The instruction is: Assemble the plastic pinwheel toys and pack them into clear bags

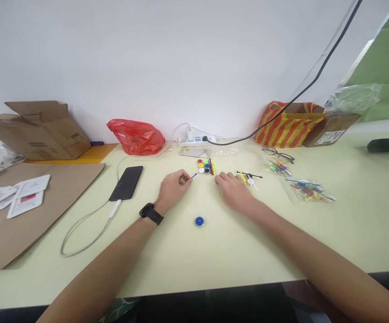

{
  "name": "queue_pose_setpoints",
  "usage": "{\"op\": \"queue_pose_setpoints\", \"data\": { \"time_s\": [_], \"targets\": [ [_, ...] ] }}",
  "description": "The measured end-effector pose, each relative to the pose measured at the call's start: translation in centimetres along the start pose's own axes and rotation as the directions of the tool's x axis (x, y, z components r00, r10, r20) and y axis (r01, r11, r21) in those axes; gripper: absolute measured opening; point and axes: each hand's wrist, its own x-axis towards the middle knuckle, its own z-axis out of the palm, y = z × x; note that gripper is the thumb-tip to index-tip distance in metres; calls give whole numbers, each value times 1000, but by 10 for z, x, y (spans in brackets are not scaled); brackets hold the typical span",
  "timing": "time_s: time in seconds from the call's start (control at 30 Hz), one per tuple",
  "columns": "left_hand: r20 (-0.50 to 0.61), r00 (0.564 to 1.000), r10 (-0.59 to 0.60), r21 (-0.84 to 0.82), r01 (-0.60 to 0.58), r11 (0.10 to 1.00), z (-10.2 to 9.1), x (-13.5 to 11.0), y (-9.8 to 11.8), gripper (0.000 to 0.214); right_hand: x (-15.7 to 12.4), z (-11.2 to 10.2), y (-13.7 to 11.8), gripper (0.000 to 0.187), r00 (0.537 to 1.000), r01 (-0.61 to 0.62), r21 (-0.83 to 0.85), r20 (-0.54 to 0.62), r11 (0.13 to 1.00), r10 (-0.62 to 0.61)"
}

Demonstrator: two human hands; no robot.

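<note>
A small blue arrow (194, 175) is pinched between the thumb and fingers of my left hand (174, 186), its point toward the coloured discs. My right hand (233, 188) rests palm down on the table, fingers loosely bent, with nothing visible in it. Between and beyond the hands sit several small round discs (201, 165) in red, green, yellow, blue, white and black, beside a bundle of coloured arrows (211, 167). Nearer to me lies a single blue round base (199, 221). Right of my right hand are spinners with black, yellow and white arrows (249, 178).
Clear bags of coloured arrow parts (310, 190) and glasses (283, 155) lie right. A phone (126, 183) with a looped charging cable (76, 255) lies left. Behind are a red bag (136, 138), a power strip (197, 140) and a striped bag (286, 128); cardboard (56, 204) lies far left.
</note>
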Motion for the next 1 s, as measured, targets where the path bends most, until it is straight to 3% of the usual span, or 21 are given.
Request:
{"op": "queue_pose_setpoints", "data": {
  "time_s": [0.1,0.2,0.23,0.3,0.4,0.5,0.67,0.8,0.87,0.93,1.0],
  "targets": [
    [-5,1000,-3,4,3,1000,-1,-1,2,10,-3,-9,4,38,996,-93,-101,-13,990,92],
    [-23,1000,11,-30,-12,999,0,0,3,11,-8,-22,-3,27,991,41,96,-130,995,-28],
    [-33,999,20,-51,-22,998,0,0,2,12,-11,-26,-8,24,980,146,223,-169,964,-109],
    [-60,998,34,-101,-40,994,2,1,1,15,-18,-31,-23,22,938,346,491,-209,800,-278],
    [-95,994,47,-174,-64,983,4,3,-1,23,-28,-30,-45,24,867,448,682,-174,579,-467],
    [-122,990,77,-225,-103,969,5,3,0,24,-30,-20,-56,10,836,464,680,-125,567,-534],
    [-146,981,125,-337,-168,927,5,-2,12,16,-19,-11,-37,4,922,351,627,-102,696,-373],
    [-138,975,174,-388,-214,896,6,-11,28,11,-7,-13,-11,34,989,134,626,-133,768,-64],
    [-113,972,206,-413,-235,880,7,-17,36,10,-2,-16,-1,42,972,9,693,-174,720,155],
    [-90,964,252,-426,-266,865,7,-22,44,8,1,-20,4,43,941,-48,813,-158,581,299],
    [-80,948,309,-419,-313,852,8,-27,49,9,3,-25,7,46,964,-73,906,-43,417,262]
  ]
}}
